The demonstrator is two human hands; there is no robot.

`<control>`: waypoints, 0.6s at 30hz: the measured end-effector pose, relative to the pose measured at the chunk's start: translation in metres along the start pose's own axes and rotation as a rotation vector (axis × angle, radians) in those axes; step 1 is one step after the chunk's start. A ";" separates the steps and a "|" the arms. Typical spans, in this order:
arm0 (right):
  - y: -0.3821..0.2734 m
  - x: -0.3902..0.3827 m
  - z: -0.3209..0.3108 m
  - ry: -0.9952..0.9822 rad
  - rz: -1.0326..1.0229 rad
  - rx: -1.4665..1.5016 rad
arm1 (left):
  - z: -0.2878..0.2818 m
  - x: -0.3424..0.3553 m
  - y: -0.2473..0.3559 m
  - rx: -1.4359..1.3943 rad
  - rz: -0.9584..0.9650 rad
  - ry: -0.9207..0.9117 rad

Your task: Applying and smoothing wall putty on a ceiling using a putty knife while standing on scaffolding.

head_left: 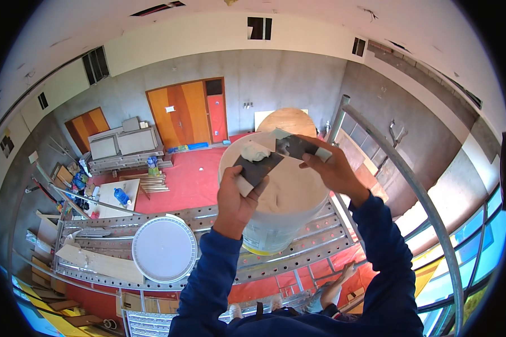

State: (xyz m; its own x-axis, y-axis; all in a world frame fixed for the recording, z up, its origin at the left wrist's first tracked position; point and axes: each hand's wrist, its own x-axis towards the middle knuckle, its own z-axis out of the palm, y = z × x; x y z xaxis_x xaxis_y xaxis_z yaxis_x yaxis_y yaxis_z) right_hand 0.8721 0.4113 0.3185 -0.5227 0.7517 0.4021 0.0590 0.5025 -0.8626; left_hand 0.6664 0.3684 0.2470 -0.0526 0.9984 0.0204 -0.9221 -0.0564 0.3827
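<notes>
The left hand grips a flat dark scraper with a soft white blob of paste on it. The right hand grips another dark scraper, with some smears. Both are over a big pale bucket, close together; I can't tell if they touch. The bucket stands on a metal platform full of holes, near a round white lid. The room has a red floor, grey walls and a wooden door.
</notes>
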 end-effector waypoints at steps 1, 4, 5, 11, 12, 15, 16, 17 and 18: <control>-0.008 -0.006 0.008 -0.006 -0.072 -0.101 | 0.008 -0.001 -0.004 0.004 -0.008 -0.003; -0.007 -0.009 0.014 0.005 -0.247 -0.305 | 0.024 -0.005 -0.006 -0.025 -0.023 -0.069; -0.005 -0.010 0.015 0.025 -0.350 -0.410 | 0.025 -0.008 -0.005 -0.025 -0.024 -0.067; 0.027 0.005 0.004 -0.167 -0.293 -0.692 | -0.003 -0.013 0.012 0.017 0.069 0.012; 0.037 0.009 0.002 -0.284 -0.233 -0.836 | 0.002 -0.018 0.019 0.036 0.109 0.037; 0.071 0.027 0.007 -0.444 -0.286 -1.032 | 0.012 -0.039 0.038 0.159 0.238 0.032; 0.080 0.036 0.015 -0.574 -0.336 -1.166 | 0.012 -0.047 0.046 0.193 0.274 0.050; 0.093 0.045 0.018 -0.570 -0.317 -1.165 | 0.011 -0.049 0.046 0.194 0.256 0.051; 0.107 0.052 0.020 -0.676 -0.337 -1.274 | 0.008 -0.051 0.045 0.207 0.271 0.049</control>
State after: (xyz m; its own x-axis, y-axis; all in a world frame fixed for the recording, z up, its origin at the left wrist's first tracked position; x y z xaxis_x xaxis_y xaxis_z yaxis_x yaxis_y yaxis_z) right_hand 0.8338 0.4956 0.2409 -0.9295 0.3689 -0.0005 0.3591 0.9050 0.2281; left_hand 0.6305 0.3146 0.2710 -0.3078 0.9457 0.1046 -0.7751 -0.3130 0.5488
